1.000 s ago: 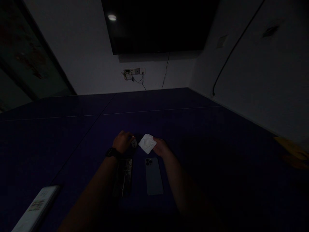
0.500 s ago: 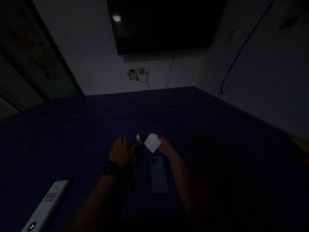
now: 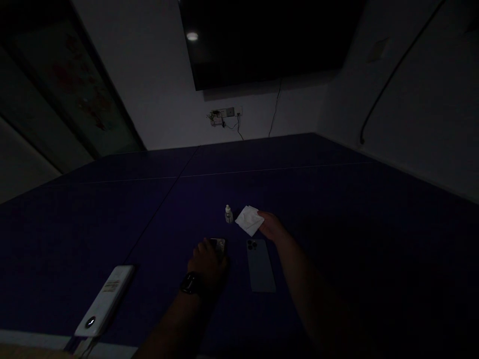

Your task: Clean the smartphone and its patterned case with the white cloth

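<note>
My right hand (image 3: 270,225) pinches the edge of a folded white tissue (image 3: 249,220), holding it over the dark blue table. Below the tissue lies a light blue-grey phone (image 3: 261,267), back up, its camera lenses at the far end. My left hand (image 3: 207,262), with a black watch on the wrist, is closed over a dark, flat phone (image 3: 219,244); only the far end of that phone shows, with glints on it. Between the hands and farther off stands a small clear dropper bottle (image 3: 228,215) with a white cap.
A white power bank (image 3: 107,301) with a lit round display lies at the left near the table's front edge, a cable plugged into it. At the far wall are a socket strip (image 3: 224,113) with cords and a large dark television (image 3: 277,40).
My left hand has moved from beside the dropper bottle back toward me, onto the dark phone. My right hand still holds the tissue. The view has shifted, so everything appears farther right.
</note>
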A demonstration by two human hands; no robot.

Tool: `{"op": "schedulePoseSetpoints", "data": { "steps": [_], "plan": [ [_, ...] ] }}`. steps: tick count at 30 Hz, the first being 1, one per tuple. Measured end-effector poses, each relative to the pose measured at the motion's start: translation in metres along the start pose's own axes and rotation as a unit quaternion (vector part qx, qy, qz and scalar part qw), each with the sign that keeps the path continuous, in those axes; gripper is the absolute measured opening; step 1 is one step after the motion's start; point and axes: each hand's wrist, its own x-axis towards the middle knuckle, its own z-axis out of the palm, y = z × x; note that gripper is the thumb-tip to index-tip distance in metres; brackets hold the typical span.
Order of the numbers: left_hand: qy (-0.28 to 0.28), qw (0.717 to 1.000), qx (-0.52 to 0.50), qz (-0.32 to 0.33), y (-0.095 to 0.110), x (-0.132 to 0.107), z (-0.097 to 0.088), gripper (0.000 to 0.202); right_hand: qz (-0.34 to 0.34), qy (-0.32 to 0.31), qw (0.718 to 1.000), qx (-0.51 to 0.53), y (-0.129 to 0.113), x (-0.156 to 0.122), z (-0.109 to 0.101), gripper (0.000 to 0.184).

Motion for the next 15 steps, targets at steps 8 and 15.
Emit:
{"op": "schedulePoseSetpoints", "data": {
  "steps": [8,15],
  "plan": [
    [-0.157,0.768,-0.62,0.038,-0.006,0.015,-0.017,0.066,-0.042,0.031,0.998,-0.022,-0.029,-0.005,0.0,0.015],
    [-0.236,0.52,-0.821,-0.01,0.004,0.045,0.008,0.05,-0.093,0.009,0.983,-0.159,-0.035,-0.054,-0.016,0.028]
  ]
}}
